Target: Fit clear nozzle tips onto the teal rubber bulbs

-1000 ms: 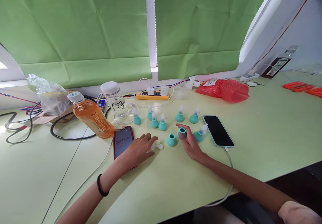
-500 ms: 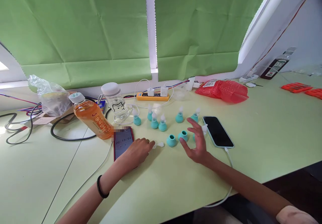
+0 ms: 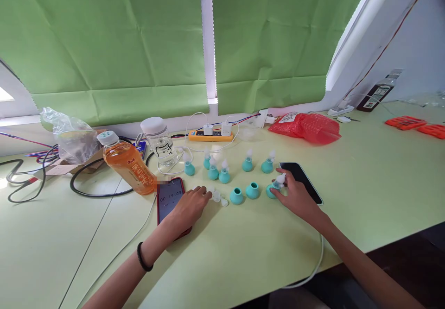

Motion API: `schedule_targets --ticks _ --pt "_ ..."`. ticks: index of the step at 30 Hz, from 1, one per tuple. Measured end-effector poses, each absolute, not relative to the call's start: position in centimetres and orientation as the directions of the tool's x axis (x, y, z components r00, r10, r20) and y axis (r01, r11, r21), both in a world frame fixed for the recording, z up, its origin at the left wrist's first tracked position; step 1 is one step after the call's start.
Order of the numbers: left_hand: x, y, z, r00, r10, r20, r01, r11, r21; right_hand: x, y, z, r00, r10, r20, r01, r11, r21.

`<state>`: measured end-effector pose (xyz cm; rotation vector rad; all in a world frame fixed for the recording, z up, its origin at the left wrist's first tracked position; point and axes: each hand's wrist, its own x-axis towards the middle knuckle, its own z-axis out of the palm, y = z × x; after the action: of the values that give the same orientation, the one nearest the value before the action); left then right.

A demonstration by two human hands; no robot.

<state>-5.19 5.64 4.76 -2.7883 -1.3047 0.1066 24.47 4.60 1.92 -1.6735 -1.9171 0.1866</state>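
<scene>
My right hand has its thumb and fingers closed round a small teal squeeze bulb with a translucent white nozzle leaning in its top. Curled over the table beside the red-cased phone, my left hand has fingertips drawn together; what they hold, if anything, is hidden. Close to them lie small white plastic pieces. Between the hands stand two teal bulbs with open mouths, a left one and a right one. Several bulbs with nozzles fitted, such as one teal bulb, stand behind.
A phone showing a timer lies under my left wrist. Another phone, on a cable, lies behind my right hand. An orange drink bottle, a clear cup, a power strip and a red bubble-wrap packet are farther back.
My right hand has come down and right from an open pose over the bulbs, closing round the rightmost front bulb. Beside my left hand, the white pieces have shifted and spread.
</scene>
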Motion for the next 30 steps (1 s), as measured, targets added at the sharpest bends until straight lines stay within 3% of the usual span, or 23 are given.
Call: schedule_targets --ticks 4,6,8,11,13,15,19,22,26,28,30 --pt "-4.7 5.0 6.2 0.551 0.823 0.138 0.833 -0.552 -0.034 24.6 3.7 1.9 -0.014 0.913 0.408 0.8 0.255 -0.543" --pt "-4.5 4.3 6.9 0.504 0.824 0.259 0.837 -0.54 0.091 24.3 2.5 3.2 0.035 0.872 0.487 0.761 0.293 -0.579" --pt "-4.2 3.3 7.6 0.488 0.818 0.304 0.786 -0.564 0.254 23.3 0.9 4.7 -0.043 0.869 0.493 0.699 0.379 -0.607" --pt "-3.8 1.9 8.2 0.571 0.784 0.244 0.651 -0.614 0.447 20.6 -0.9 6.1 -0.373 0.858 0.352 0.575 0.512 -0.639" --pt "-3.5 1.3 8.3 0.637 0.751 0.177 0.598 -0.626 0.501 18.5 -1.2 6.1 -0.6 0.774 0.202 0.529 0.574 -0.625" --pt "-3.1 1.2 8.1 0.663 0.741 0.102 0.598 -0.607 0.524 16.6 -0.8 5.4 -0.685 0.716 0.135 0.505 0.601 -0.619" --pt "-2.6 1.6 7.1 0.725 0.687 -0.058 0.511 -0.479 0.714 14.8 0.2 3.6 -0.713 0.678 0.179 0.467 0.65 -0.599" --pt "-2.5 2.0 6.2 0.766 0.61 -0.204 0.43 -0.249 0.868 14.9 -0.1 2.8 -0.704 0.683 0.193 0.446 0.638 -0.628" --pt "-2.9 2.7 5.8 0.79 0.535 -0.298 0.317 0.058 0.947 15.3 -0.6 2.3 -0.727 0.628 0.277 0.376 0.703 -0.603" --pt "-3.3 3.3 6.1 0.737 0.624 -0.259 0.283 0.062 0.957 15.5 -0.5 2.0 -0.698 0.656 0.287 0.386 0.683 -0.62" --pt "-3.8 3.9 6.5 0.59 0.787 -0.183 0.435 -0.118 0.893 15.7 -0.4 1.8 -0.636 0.734 0.238 0.417 0.587 -0.695"
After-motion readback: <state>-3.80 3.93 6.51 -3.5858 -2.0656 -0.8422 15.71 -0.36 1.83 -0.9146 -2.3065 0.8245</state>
